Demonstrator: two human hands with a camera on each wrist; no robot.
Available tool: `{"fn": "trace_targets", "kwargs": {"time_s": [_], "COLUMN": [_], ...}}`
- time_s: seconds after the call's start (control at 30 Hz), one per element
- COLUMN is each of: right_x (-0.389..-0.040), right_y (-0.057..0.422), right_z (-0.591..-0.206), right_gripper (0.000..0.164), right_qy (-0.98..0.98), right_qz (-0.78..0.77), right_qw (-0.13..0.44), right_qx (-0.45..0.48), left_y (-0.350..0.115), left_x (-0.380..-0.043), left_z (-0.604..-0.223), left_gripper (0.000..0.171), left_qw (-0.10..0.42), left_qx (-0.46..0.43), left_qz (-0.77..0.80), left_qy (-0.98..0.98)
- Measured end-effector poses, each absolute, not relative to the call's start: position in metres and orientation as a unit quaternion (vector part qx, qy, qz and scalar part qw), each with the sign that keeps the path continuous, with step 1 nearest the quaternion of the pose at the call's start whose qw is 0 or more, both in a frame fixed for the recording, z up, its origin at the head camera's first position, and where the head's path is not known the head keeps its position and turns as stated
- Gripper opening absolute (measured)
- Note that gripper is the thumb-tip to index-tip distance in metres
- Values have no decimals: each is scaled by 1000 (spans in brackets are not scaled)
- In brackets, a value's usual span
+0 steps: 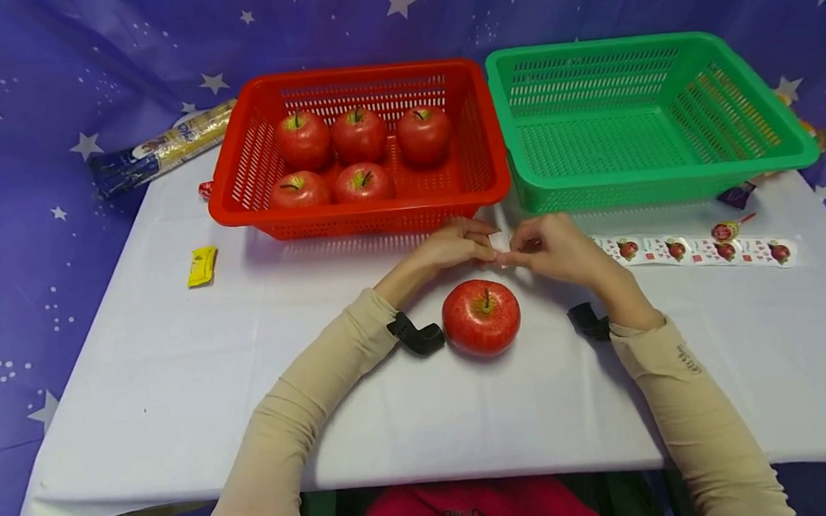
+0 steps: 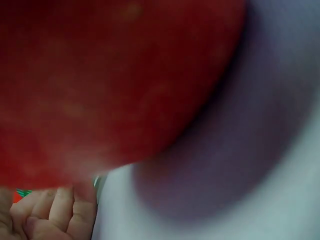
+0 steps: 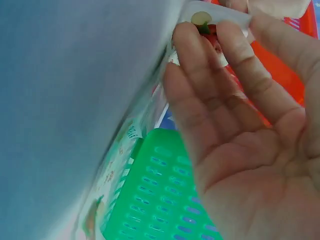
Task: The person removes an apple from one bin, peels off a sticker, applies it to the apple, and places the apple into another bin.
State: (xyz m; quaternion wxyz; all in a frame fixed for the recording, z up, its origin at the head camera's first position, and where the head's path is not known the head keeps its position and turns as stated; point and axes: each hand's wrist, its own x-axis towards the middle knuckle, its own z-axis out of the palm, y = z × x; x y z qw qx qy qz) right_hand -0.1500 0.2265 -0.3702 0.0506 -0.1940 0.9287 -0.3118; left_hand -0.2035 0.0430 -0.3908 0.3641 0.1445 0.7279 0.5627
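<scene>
White label (image 1: 500,242) pinched at its edges, left grip (image 1: 455,243) on one side, right grip (image 1: 554,249) on the other, just in front of the gap between the red basket (image 1: 438,204) and green basket (image 1: 663,173). Nearer me, the red apple (image 1: 482,318) sits on the desk (image 1: 480,423), close beside my left wrist mount (image 1: 418,336); there is more room toward my right, and open cloth down to the front edge.

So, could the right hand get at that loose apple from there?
Probably yes: the loose apple sits close to the right hand, with only white tablecloth between them. That hand may first have to release the label it pinches.
</scene>
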Motion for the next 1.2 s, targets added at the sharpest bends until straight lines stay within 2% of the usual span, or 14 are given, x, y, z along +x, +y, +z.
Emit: {"fn": "trace_targets", "kwargs": {"time_s": [0.13, 0.33, 0.57, 0.83, 0.9, 1.0, 1.07, 1.2], "right_x": [-152, -153, -154, -155, -154, -151, -150, -156], "right_y": [229, 238, 229, 240, 249, 264, 271, 279], "right_z": [-365, -364, -367, -365, -362, -358, -358, -368], "right_gripper": [14, 22, 19, 16, 17, 31, 41, 52], "right_qy": [919, 920, 906, 901, 885, 804, 717, 532], "right_qz": [-352, -373, -382, -401, -447, -588, -691, -822], "right_qw": [108, 99, 130, 140, 123, 92, 92, 186], "right_qx": [-139, -65, -126, -91, -50, 4, -7, -77], "left_y": [43, 41, 41, 43, 42, 40, 40, 39], "left_x": [-204, -204, -203, -203, -203, -202, -201, -201], "left_z": [-390, -390, -391, -389, -387, -382, -379, -377], "left_gripper": [46, 47, 46, 44, 42, 38, 35, 31], "left_qw": [356, 340, 333, 315, 307, 290, 277, 232], "left_qx": [141, 148, 200, 218, 225, 232, 239, 265], "left_qz": [563, 536, 557, 532, 507, 462, 433, 373], "left_qy": [733, 758, 734, 755, 774, 805, 824, 858]}}
